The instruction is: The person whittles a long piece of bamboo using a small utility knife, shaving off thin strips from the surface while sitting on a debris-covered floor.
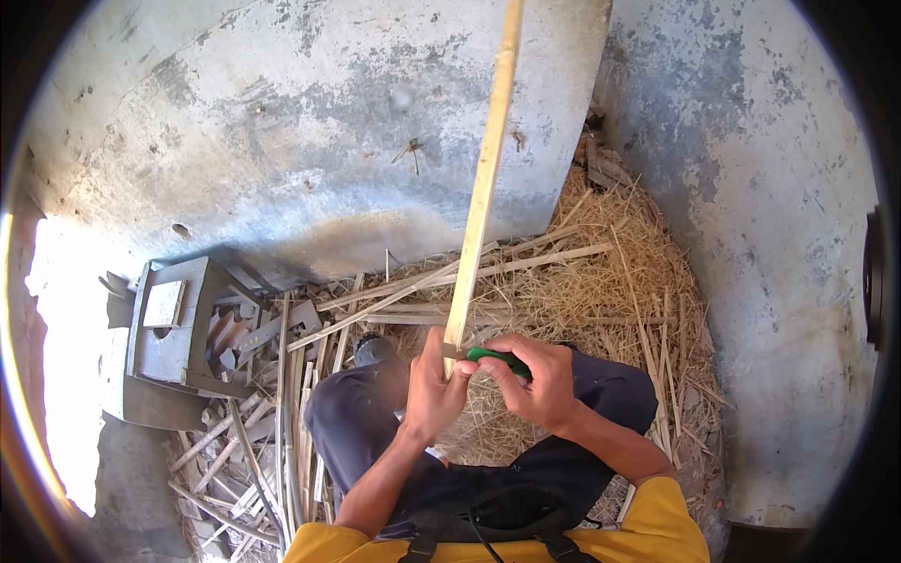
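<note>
A long, pale strip of split bamboo or wood (481,183) rises from my hands toward the top of the view. My left hand (435,392) is closed around its lower end, thumb pressed near the edge. In my right hand (537,383) is a knife with a green handle (502,360). Its short blade (454,352) lies across the strip, against it, just by my left thumb. Both hands are close together above my lap, between my bent knees.
Straw and shavings (601,272) cover the floor ahead and to the right. Loose strips (404,293) lie across it, with more piled at the left. A grey wooden box-like frame (174,324) stands at the left. Worn plaster walls (310,122) rise in front and to the right.
</note>
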### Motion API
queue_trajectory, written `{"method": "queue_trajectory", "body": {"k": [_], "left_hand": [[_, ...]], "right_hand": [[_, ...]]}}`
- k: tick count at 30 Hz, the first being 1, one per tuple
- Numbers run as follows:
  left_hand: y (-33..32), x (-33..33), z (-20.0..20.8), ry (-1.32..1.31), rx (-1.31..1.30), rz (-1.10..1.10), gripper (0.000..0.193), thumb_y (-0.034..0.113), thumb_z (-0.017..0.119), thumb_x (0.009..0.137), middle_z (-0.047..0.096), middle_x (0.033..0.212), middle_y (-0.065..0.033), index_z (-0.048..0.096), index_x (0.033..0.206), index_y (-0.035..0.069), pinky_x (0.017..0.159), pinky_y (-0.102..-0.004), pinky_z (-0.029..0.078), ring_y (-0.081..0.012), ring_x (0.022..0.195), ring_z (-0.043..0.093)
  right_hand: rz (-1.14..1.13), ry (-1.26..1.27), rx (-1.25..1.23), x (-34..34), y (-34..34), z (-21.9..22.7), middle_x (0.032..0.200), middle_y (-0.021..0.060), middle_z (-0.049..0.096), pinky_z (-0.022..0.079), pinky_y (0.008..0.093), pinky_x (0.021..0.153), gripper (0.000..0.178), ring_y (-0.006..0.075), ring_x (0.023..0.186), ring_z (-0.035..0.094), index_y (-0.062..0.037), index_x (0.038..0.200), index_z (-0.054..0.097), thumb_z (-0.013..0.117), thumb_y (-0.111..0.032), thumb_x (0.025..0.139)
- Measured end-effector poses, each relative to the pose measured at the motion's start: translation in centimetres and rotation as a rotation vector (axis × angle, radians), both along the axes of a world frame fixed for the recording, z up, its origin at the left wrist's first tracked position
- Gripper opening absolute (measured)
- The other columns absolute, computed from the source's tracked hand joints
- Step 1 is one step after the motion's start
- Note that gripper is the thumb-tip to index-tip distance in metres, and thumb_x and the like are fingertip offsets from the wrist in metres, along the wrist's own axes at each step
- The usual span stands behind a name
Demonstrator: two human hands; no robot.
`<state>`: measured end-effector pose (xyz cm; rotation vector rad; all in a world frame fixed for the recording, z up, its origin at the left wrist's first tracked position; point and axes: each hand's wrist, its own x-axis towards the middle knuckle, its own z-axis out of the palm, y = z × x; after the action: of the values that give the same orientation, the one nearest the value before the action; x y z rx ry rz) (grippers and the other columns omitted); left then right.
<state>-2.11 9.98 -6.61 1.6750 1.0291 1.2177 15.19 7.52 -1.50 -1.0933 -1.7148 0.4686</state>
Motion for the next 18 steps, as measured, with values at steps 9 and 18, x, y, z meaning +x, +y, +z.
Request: {"method": "queue_trajectory", "body": {"k": [9, 18], "left_hand": [[-0.2, 0.0, 0.1, -0.07, -0.073, -0.011, 0.045, 0.045, 0.064, 0.104, 0.059, 0.071, -0.0086, 0.051, 0.111, 0.002, 0.06, -0.0349, 0.047, -0.0157, 0.063, 0.056], [-0.5, -0.1, -0.5, 0.021, -0.16, -0.034, 0.04, 0.04, 0.064, 0.105, 0.062, 0.075, -0.0102, 0.051, 0.113, 0.002, 0.059, -0.0369, 0.047, -0.0197, 0.063, 0.058]], "right_hand": [[0.028, -0.073, -0.064, 0.5, 0.9, 0.5, 0.082, 0.0082, 0.074, 0.047, 0.0279, 0.053, 0.013, 0.016, 0.058, 0.065, -0.0025, 0.101, 0.074, 0.077, -0.013, 0.093], [-0.019, -0.1, -0.097, 1.5, 1.7, -0.2, 0.077, 0.008, 0.072, 0.048, 0.0328, 0.054, 0.017, 0.0235, 0.059, 0.068, -0.0082, 0.095, 0.077, 0.077, -0.025, 0.093]]}}
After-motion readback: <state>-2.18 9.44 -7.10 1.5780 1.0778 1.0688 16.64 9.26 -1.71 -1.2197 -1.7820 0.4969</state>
